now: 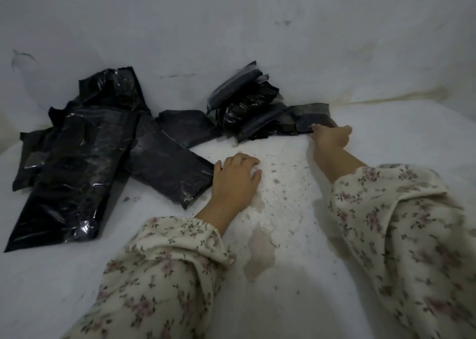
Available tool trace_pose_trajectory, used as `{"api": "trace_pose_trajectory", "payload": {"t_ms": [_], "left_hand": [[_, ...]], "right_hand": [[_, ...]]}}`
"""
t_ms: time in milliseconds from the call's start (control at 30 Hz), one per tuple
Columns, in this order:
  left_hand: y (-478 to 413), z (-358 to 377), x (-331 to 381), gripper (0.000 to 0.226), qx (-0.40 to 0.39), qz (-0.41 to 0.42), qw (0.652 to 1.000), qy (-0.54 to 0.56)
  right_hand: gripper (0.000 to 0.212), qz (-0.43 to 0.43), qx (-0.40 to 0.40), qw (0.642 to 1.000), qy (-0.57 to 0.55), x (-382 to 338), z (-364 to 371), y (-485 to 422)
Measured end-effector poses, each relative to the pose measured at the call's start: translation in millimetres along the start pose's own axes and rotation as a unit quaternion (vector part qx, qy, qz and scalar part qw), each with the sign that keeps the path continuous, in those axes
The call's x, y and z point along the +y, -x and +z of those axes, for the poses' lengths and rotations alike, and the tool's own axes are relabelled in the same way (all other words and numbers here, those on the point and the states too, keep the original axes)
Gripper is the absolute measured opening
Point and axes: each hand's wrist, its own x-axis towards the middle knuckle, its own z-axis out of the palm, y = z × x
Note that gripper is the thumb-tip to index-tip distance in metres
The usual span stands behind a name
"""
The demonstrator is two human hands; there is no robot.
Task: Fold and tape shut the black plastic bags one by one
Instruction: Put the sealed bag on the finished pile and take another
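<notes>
Head view: my right hand [331, 135] reaches to the far right side of the white surface [283, 235], close under the wall [231, 16], and pinches the near end of a flat black bag [309, 116], thumb on top and fingers curled round its edge. That bag lies at the bottom of the right heap [244, 101], partly under crumpled bags. My left hand [235, 176] rests on the surface near the middle with fingers loosely bent, holding nothing; its thumb side touches the end of a folded bag [167, 174] that belongs to the left heap [85, 145].

I judge the step in hand to be drawing one bag out for folding. To do it well I'd pull low and straight toward me, so the bags on top slide off rather than come along. The left hand could go over and hold the heap down. Once free, the bag belongs on the bare patch between my hands, flattened before the first fold. No tape roll shows, so I can't tell where it sits.
</notes>
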Motion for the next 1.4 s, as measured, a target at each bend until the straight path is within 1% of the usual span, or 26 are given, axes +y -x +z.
{"api": "trace_pose_trajectory", "payload": {"t_ms": [33, 67, 100, 167, 233, 300, 367, 433, 500, 533, 567, 600, 667, 700, 733, 767, 800, 867, 933, 967, 1033, 1067, 1133, 1167, 1300, 1400], "left_hand": [[1.4, -1.3, 0.9, 0.039, -0.002, 0.001, 1.000, 0.003], [3.1, -3.3, 1.9, 0.039, -0.004, 0.002, 1.000, 0.004], [5.6, -6.0, 2.2, 0.038, -0.003, 0.003, 1.000, -0.002], [13.6, -13.6, -0.5, 0.037, 0.020, -0.002, 0.999, -0.035], [25.1, -22.2, -9.5, 0.036, 0.068, -0.038, 0.995, -0.066], [39.0, -31.6, -22.2, 0.036, 0.101, -0.103, 0.987, -0.067], [52.2, -40.8, -33.2, 0.037, 0.078, -0.170, 0.982, -0.032], [62.9, -48.3, -42.3, 0.038, 0.040, -0.207, 0.977, 0.016], [69.0, -49.0, -51.3, 0.039, 0.031, -0.171, 0.983, 0.060], [72.0, -48.6, -54.5, 0.038, 0.034, -0.139, 0.987, 0.075], [75.0, -49.1, -56.0, 0.037, 0.036, -0.116, 0.988, 0.092], [78.8, -50.7, -56.3, 0.037, 0.039, -0.106, 0.987, 0.115], [88.2, -56.6, -54.6, 0.035, 0.045, -0.109, 0.978, 0.170], [90.6, -59.7, -53.5, 0.034, 0.056, -0.111, 0.974, 0.192], [94.4, -63.3, -51.8, 0.034, 0.074, -0.114, 0.968, 0.211], [98.7, -68.0, -49.4, 0.034, 0.105, -0.122, 0.959, 0.233], [101.8, -72.8, -47.4, 0.034, 0.145, -0.139, 0.944, 0.263], [107.4, -85.7, -41.6, 0.038, 0.222, -0.208, 0.887, 0.347], [113.2, -98.4, -36.8, 0.051, 0.249, -0.266, 0.819, 0.443], [117.5, -103.4, -35.5, 0.061, 0.249, -0.276, 0.795, 0.480], [128.3, -109.4, -33.6, 0.078, 0.230, -0.258, 0.760, 0.551], [136.0, -111.5, -31.3, 0.083, 0.203, -0.243, 0.738, 0.596], [153.4, -112.6, -24.9, 0.082, 0.124, -0.225, 0.697, 0.669], [160.9, -111.7, -20.9, 0.075, 0.088, -0.221, 0.686, 0.688], [176.7, -99.0, -8.1, 0.039, -0.021, -0.217, 0.668, 0.712], [175.4, -89.0, -5.6, 0.030, -0.060, -0.198, 0.684, 0.699]], "right_hand": [[0.079, -0.027, 0.007, 0.999, 0.038, 1.3, -0.9, 6.4], [0.074, -0.061, 0.010, 0.993, 0.101, 1.3, -1.5, 13.8], [0.063, -0.089, -0.021, 0.982, 0.165, 1.8, -4.5, 26.4], [0.035, -0.129, -0.139, 0.945, 0.266, 9.6, -13.1, 57.4], [0.006, -0.161, -0.260, 0.897, 0.319, 22.2, -21.6, 91.1], [0.008, -0.221, -0.328, 0.820, 0.415, 35.8, -20.0, 113.8], [0.022, -0.253, -0.346, 0.751, 0.503, 46.3, -8.2, 134.9], [0.045, -0.251, -0.365, 0.712, 0.544, 48.1, 6.1, 161.4], [0.057, -0.204, -0.376, 0.716, 0.552, 49.3, 18.8, 182.9], [0.057, -0.177, -0.373, 0.724, 0.552, 48.9, 22.6, 191.4], [0.052, -0.156, -0.367, 0.741, 0.540, 49.3, 25.3, 196.0], [0.043, -0.141, -0.363, 0.767, 0.510, 48.4, 26.1, 199.6], [0.020, -0.095, -0.378, 0.819, 0.420, 41.8, 17.8, 208.9], [0.018, -0.056, -0.383, 0.847, 0.365, 36.8, 13.2, 210.8], [0.023, -0.009, -0.384, 0.867, 0.316, 31.1, 6.2, 213.4], [0.031, 0.043, -0.390, 0.878, 0.274, 26.3, -2.1, 216.2], [0.034, 0.087, -0.403, 0.878, 0.242, 20.9, -11.3, 219.2], [0.031, 0.142, -0.433, 0.863, 0.217, 13.3, -29.9, 226.7], [0.021, 0.160, -0.468, 0.844, 0.208, 8.1, -52.8, 234.8], [0.018, 0.166, -0.489, 0.831, 0.206, 6.1, -66.6, 241.2], [0.023, 0.171, -0.529, 0.804, 0.209, 4.6, -92.0, 251.3], [0.029, 0.168, -0.547, 0.793, 0.210, 4.2, -102.5, 255.6], [0.035, 0.163, -0.557, 0.793, 0.186, 4.5, -118.8, 261.6], [0.034, 0.159, -0.553, 0.801, 0.162, 4.7, -125.2, 264.4], [0.033, 0.121, -0.503, 0.850, 0.101, 11.6, -140.6, 264.2], [0.028, 0.100, -0.479, 0.869, 0.073, 11.9, -143.8, 257.7]]}}
